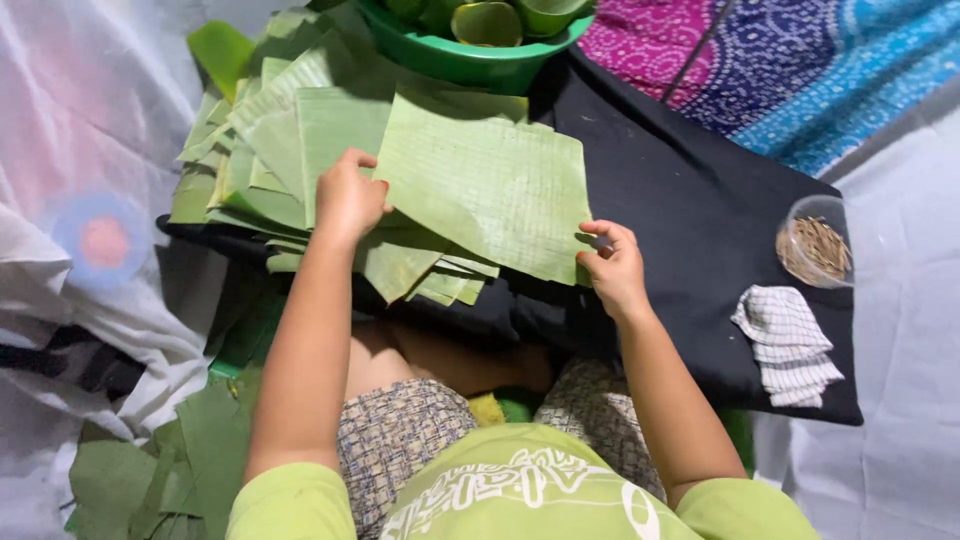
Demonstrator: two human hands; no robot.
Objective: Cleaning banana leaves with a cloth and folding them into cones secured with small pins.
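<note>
Hands hold one cut banana-leaf sheet [485,185] by its two near corners, lifted off the leaf stack [270,150] at about ten o'clock of the black cloth [690,220]. The left hand [348,197] has fingers curled shut over the sheet's left edge; the right hand [610,262] pinches the lower right corner between thumb and fingers. By my reading, a single sheet is being separated and squared up; laying it flat would call for an even, light pull, since the ribbed, matte leaf looks prone to tearing along its veins. At twelve o'clock sits a green plastic basin [470,60]; at three o'clock, a clear round tub of thin sticks [815,245] and a folded checked rag [788,345].
</note>
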